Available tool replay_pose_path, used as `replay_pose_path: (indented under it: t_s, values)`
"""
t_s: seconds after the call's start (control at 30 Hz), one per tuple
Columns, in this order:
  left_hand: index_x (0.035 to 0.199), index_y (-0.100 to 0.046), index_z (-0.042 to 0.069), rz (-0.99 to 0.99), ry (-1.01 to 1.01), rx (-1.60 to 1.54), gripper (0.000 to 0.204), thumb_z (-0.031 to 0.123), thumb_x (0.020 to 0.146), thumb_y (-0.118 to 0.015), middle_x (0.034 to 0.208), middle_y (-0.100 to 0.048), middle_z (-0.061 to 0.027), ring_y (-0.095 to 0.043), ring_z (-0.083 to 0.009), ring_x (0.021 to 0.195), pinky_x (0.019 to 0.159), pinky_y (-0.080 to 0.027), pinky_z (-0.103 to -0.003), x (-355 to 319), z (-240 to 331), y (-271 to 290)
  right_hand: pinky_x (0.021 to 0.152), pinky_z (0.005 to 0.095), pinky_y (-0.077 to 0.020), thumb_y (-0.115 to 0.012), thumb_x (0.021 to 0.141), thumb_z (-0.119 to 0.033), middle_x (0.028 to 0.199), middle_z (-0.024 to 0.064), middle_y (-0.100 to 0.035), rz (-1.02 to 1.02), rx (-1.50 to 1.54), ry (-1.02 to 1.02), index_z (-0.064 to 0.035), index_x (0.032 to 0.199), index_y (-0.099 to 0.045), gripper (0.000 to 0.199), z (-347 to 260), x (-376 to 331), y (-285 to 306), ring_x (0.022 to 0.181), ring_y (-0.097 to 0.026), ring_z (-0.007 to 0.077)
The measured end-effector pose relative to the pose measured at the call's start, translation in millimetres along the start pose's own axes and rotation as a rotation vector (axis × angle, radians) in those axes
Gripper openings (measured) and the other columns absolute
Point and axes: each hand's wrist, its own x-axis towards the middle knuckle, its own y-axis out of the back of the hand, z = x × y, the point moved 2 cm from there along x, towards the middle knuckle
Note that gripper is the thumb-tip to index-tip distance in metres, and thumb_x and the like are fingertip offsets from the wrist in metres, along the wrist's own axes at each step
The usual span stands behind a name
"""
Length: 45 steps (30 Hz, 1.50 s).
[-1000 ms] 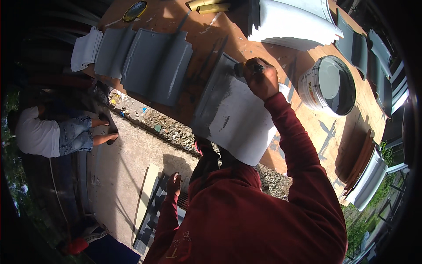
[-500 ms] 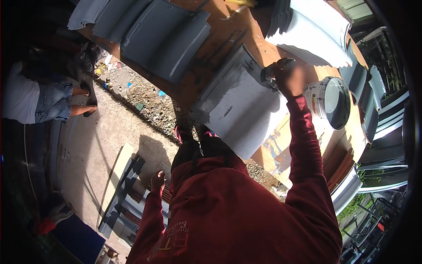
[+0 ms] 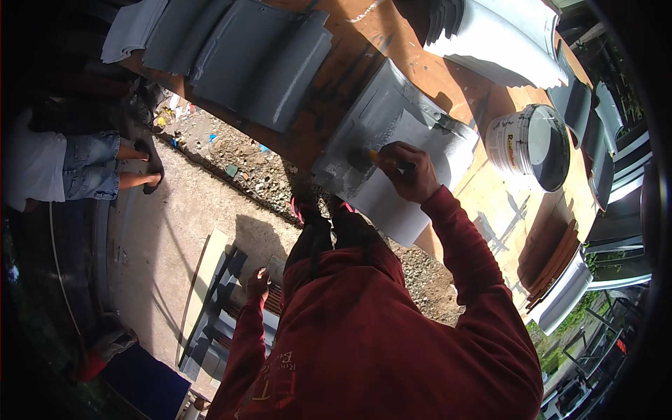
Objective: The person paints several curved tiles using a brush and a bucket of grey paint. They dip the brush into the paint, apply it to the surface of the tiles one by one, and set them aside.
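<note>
In my right hand (image 3: 409, 171) is a paintbrush (image 3: 376, 159) with a yellow part near its head. Its dark bristles rest on a curved roof tile (image 3: 427, 150), which lies on the wooden table. Grey paint covers the tile's far and left parts, while a paler patch shows near my hand. To the right of the tile stands a white paint bucket (image 3: 505, 143) with grey paint inside. My left hand (image 3: 257, 283) hangs low by my side, fingers curled, with nothing seen in it.
Grey tiles (image 3: 259, 63) line the table's far left edge. Stacked tiles (image 3: 497, 42) sit at the far right, and brown tiles (image 3: 555, 259) behind the bucket's near side. Gravel (image 3: 245, 157) borders the table. A person in denim shorts (image 3: 91, 164) stands at left.
My right hand has come from beside the bucket leftward and nearer, bringing the brush onto the tile. More of the tile's right end now shows grey. My left hand stays low.
</note>
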Motion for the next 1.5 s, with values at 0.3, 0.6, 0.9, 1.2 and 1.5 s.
replay_pose_path:
  t_s: [0.3,0.6,0.9,1.2,1.5]
  values:
    - [0.132,-0.057,-0.004,-0.007,-0.041,0.045,0.044,0.019,0.095,-0.065,0.113,-0.068,-0.0170,-0.067,-0.0205,0.093,0.082,-0.059,-0.036,-3,30,18,0.076,0.0405,-0.0572,-0.072,0.083,-0.002,0.100,0.0127,-0.071,0.238,-0.448,0.213,-0.0030,0.099,-0.067,0.016,16,15,8,0.089,-0.069,0.0334]
    - [0.130,-0.057,-0.005,-0.048,0.035,0.014,0.045,0.020,0.094,-0.065,0.114,-0.067,-0.0164,-0.066,-0.0190,0.097,0.081,-0.058,-0.033,-25,0,1,0.069,0.0369,-0.0582,-0.074,0.085,-0.001,0.099,0.0139,-0.071,0.227,0.031,0.067,-0.0027,0.099,-0.070,0.015,15,17,12,0.084,-0.072,0.0308]
    - [0.131,-0.058,-0.004,-0.040,0.025,0.110,0.046,0.018,0.091,-0.065,0.116,-0.067,-0.0175,-0.066,-0.0201,0.091,0.079,-0.058,-0.034,-26,13,1,0.076,0.0390,-0.0566,-0.067,0.085,0.000,0.096,0.0133,-0.071,0.355,-0.197,0.156,-0.0034,0.096,-0.069,0.012,49,62,49,0.088,-0.069,0.0349]
    - [0.129,-0.060,-0.002,-0.018,-0.050,0.035,0.041,0.017,0.094,-0.066,0.113,-0.068,-0.0169,-0.067,-0.0195,0.094,0.077,-0.059,-0.034,-34,12,-10,0.082,0.0328,-0.0573,-0.072,0.087,0.002,0.104,0.0118,-0.072,0.277,0.056,0.092,-0.0023,0.104,-0.072,0.017,8,44,50,0.094,-0.072,0.0233]
    - [0.130,-0.059,-0.003,0.016,-0.006,-0.094,0.044,0.017,0.092,-0.068,0.100,-0.067,-0.0103,-0.063,-0.0140,0.080,0.071,-0.054,-0.030,-55,11,-28,0.073,0.0418,-0.0539,-0.068,0.079,0.002,0.091,0.0130,-0.067,0.085,-0.053,0.203,-0.0032,0.095,-0.068,0.017,5,0,-18,0.088,-0.066,0.0340]
